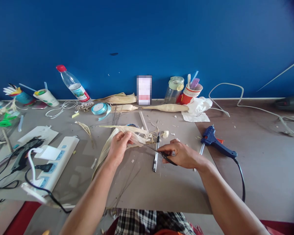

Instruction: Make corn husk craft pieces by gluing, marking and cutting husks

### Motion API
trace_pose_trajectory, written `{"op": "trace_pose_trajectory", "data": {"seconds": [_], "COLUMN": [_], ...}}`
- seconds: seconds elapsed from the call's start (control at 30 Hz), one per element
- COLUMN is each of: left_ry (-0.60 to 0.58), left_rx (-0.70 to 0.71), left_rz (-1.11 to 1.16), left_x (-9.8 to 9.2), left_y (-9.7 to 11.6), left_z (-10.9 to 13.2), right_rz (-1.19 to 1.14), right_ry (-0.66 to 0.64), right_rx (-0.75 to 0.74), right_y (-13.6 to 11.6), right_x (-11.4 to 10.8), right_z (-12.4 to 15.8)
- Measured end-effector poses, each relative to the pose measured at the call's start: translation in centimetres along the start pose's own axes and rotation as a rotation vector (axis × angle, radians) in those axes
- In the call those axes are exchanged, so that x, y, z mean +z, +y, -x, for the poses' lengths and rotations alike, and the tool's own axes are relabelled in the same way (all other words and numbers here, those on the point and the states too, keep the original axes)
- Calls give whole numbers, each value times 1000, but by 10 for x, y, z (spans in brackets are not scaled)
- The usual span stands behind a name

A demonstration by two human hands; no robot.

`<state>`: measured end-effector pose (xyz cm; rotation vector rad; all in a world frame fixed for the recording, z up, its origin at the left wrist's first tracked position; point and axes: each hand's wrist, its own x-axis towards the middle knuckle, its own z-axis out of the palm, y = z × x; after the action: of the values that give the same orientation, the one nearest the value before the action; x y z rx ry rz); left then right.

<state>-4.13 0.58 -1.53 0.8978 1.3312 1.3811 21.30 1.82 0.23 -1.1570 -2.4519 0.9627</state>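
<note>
Near the middle of the table, my left hand pinches a pale dried corn husk. Long strips of it trail down to the left, and its frayed end points right. My right hand is closed around black-handled scissors. Their thin blades reach left toward the husk; whether they touch it I cannot tell. Between the hands lies a clear pen with a black tip. Small husk scraps and a white lump are scattered just beyond.
A blue glue gun lies at right with its cord. At left are a white power strip and cables. Along the blue wall stand a tilted bottle, blue ribbon roll, phone, jar, paper cups and more husks.
</note>
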Motion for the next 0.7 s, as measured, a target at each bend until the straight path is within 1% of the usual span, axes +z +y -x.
{"op": "trace_pose_trajectory", "data": {"seconds": [0.23,0.5,0.7], "left_ry": [-14,18,2], "left_rx": [-5,0,3], "left_rz": [42,14,23], "left_x": [0,0,0], "left_y": [-2,0,0], "left_z": [0,0,0], "right_rz": [-32,-44,-44], "right_ry": [-4,-8,-23], "right_rx": [-6,-3,-7], "right_y": [3,2,-1], "right_x": [2,2,0], "right_z": [-2,-2,-1]}}
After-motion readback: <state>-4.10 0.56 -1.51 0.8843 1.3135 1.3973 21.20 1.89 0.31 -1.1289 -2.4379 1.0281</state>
